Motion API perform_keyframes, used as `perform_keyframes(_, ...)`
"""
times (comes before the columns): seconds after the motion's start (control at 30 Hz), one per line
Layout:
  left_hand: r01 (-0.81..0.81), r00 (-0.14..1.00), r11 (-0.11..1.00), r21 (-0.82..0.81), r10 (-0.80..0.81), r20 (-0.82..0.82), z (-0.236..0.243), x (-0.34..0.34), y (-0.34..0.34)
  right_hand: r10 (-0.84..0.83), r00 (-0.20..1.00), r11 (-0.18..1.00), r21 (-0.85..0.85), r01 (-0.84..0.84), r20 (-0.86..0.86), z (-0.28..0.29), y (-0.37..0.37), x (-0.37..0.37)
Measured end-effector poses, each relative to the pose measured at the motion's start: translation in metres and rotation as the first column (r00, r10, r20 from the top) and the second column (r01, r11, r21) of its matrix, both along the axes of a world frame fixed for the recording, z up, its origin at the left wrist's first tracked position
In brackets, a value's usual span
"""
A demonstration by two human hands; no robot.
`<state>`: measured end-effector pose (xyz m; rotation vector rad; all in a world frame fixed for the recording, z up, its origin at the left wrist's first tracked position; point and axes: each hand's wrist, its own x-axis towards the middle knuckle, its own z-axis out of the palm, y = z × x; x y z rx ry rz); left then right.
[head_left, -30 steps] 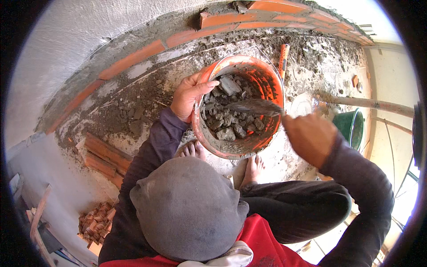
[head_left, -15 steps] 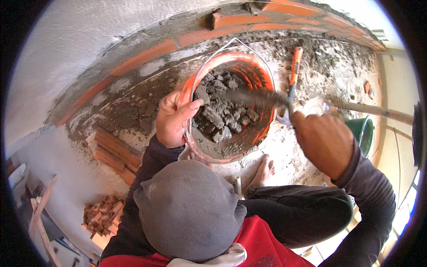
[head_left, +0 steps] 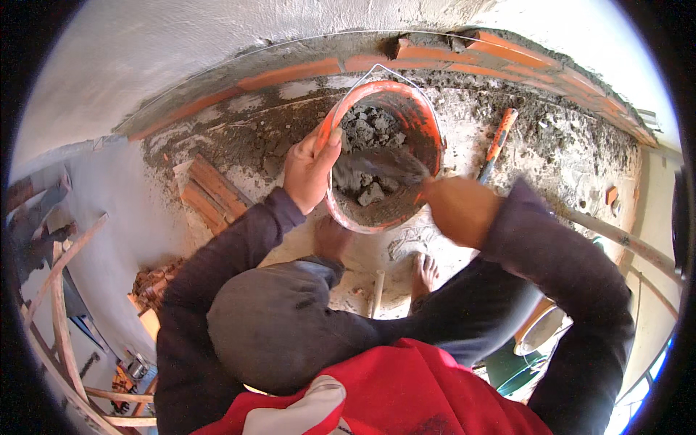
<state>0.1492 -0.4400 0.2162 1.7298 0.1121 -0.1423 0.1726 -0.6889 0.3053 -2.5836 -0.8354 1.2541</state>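
Observation:
An orange bucket (head_left: 384,85) with a wire handle stands in front of me, holding dark, lumpy mortar (head_left: 371,129). My left hand (head_left: 310,174) grips its left rim, thumb over the edge. At the right rim, my right hand (head_left: 460,210) is closed around the handle of a trowel (head_left: 395,165). The motion-blurred blade reaches left across the inside of the bucket, among the mortar lumps. Right of the bucket, a tool with an orange and black handle (head_left: 500,134) lies on the mortar-strewn floor; its lower end is hidden behind my right arm.
A low curved-looking brick wall (head_left: 297,75) runs along the far side, with a string above it. Bricks (head_left: 214,192) are stacked at the left. A wooden pole (head_left: 616,235) lies at the right, and a pale pipe (head_left: 378,293) is near my feet.
My right hand has moved left and the trowel blade now reaches deeper across the bucket. My left hand still grips the rim. The whole view has shifted.

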Motion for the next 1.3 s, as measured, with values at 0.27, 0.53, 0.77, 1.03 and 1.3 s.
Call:
perform_keyframes(0.27,-0.086,0.982,0.994,-0.061,0.074,-0.173,-0.003,-0.004,-0.004,0.254,0.961,0.967,0.007,-0.256,0.106,0.018,0.001,0.034)
perform_keyframes(0.53,-0.334,0.939,0.942,-0.034,0.329,-0.101,-0.015,-0.032,-0.039,0.311,0.927,0.939,0.085,-0.334,0.21,-0.046,0.009,0.003)
perform_keyframes(0.77,-0.617,0.771,0.787,0.008,0.607,-0.194,-0.019,-0.067,-0.045,0.273,0.926,0.961,-0.027,-0.276,0.262,-0.009,0.006,0.048)
perform_keyframes(1.03,-0.768,0.634,0.64,-0.034,0.751,-0.187,-0.029,-0.068,-0.053,0.277,0.955,0.96,-0.07,-0.27,0.105,-0.04,0.008,-0.007)
perform_keyframes(1.3,-0.725,0.687,0.671,-0.155,0.691,-0.225,-0.009,-0.05,-0.067,0.51,0.855,0.843,-0.252,-0.474,0.097,-0.059,0.026,0.081)
